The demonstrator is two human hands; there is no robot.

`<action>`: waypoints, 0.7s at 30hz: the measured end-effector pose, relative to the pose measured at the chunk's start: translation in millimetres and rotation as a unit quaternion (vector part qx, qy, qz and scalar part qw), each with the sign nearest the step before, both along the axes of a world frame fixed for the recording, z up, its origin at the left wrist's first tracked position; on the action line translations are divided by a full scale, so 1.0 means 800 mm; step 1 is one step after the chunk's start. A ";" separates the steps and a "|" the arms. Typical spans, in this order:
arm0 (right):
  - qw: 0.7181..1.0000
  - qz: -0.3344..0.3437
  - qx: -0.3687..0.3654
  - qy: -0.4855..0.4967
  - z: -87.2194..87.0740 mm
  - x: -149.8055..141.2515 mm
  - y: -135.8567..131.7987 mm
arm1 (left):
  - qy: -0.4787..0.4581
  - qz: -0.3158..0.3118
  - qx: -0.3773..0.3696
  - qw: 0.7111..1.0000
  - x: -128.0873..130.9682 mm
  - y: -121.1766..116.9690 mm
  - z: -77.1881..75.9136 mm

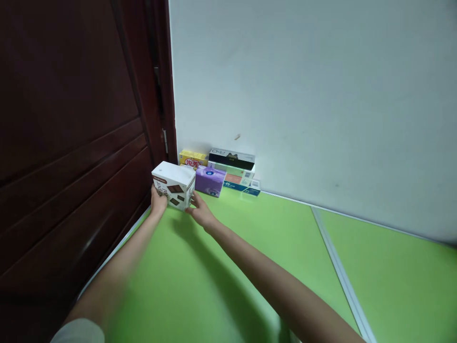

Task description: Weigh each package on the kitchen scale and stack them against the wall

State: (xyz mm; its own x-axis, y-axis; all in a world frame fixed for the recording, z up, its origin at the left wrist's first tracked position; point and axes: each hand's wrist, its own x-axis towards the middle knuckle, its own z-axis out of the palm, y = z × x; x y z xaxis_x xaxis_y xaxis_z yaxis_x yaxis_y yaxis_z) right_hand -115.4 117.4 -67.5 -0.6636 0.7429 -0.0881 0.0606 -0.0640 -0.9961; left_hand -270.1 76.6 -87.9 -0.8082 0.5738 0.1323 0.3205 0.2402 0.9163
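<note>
Between both hands is a white box (173, 183) with brown biscuit-like pictures on its front. My left hand (158, 200) grips its left side, and my right hand (200, 209) grips its lower right side. Just right of the box stands a purple tissue pack (210, 181). Behind them a yellow box (193, 158) is partly hidden. A black and grey box (232, 159) lies on top of a pale green and white box (231, 170) by the wall. In front of that stack rests a flat blue-green and orange box (243, 185).
A dark brown wooden door (71, 119) with its frame rises close on the left. The white wall (314, 105) runs behind the boxes. A grey strip (339, 267) crosses the green surface (278, 247) on the right.
</note>
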 end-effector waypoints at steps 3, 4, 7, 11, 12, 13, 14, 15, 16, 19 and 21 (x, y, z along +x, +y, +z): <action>1.000 -0.004 0.014 0.007 0.000 0.005 0.000 | -0.003 -0.010 -0.010 1.000 0.008 -0.011 -0.002; 1.000 -0.005 0.018 0.010 0.000 0.010 0.000 | -0.003 -0.012 -0.016 1.000 0.014 -0.019 -0.003; 0.999 0.002 0.031 0.011 0.000 0.042 -0.004 | -0.009 -0.041 -0.043 0.998 0.042 -0.053 -0.007; 0.999 0.031 0.022 -0.004 0.007 0.108 -0.024 | -0.043 -0.139 -0.077 0.986 0.104 -0.104 -0.008; 0.999 0.034 0.016 -0.013 0.011 0.126 -0.031 | -0.057 -0.167 -0.081 0.981 0.122 -0.114 -0.007; 0.999 0.034 0.010 -0.026 0.016 0.145 -0.038 | -0.071 -0.193 -0.084 0.975 0.139 -0.124 -0.005; 0.999 0.032 0.007 -0.043 0.022 0.164 -0.045 | -0.088 -0.216 -0.089 0.968 0.157 -0.133 -0.002; 0.998 0.031 0.006 -0.060 0.029 0.183 -0.051 | -0.104 -0.234 -0.097 0.962 0.173 -0.140 0.002; 0.997 0.029 0.009 -0.073 0.036 0.204 -0.058 | -0.118 -0.247 -0.107 0.956 0.190 -0.147 0.006; 0.995 0.011 0.045 -0.084 0.059 0.271 -0.076 | -0.136 -0.281 -0.141 0.939 0.238 -0.167 0.017; 0.993 -0.026 0.079 -0.089 0.073 0.320 -0.094 | -0.129 -0.317 -0.152 0.927 0.271 -0.182 0.021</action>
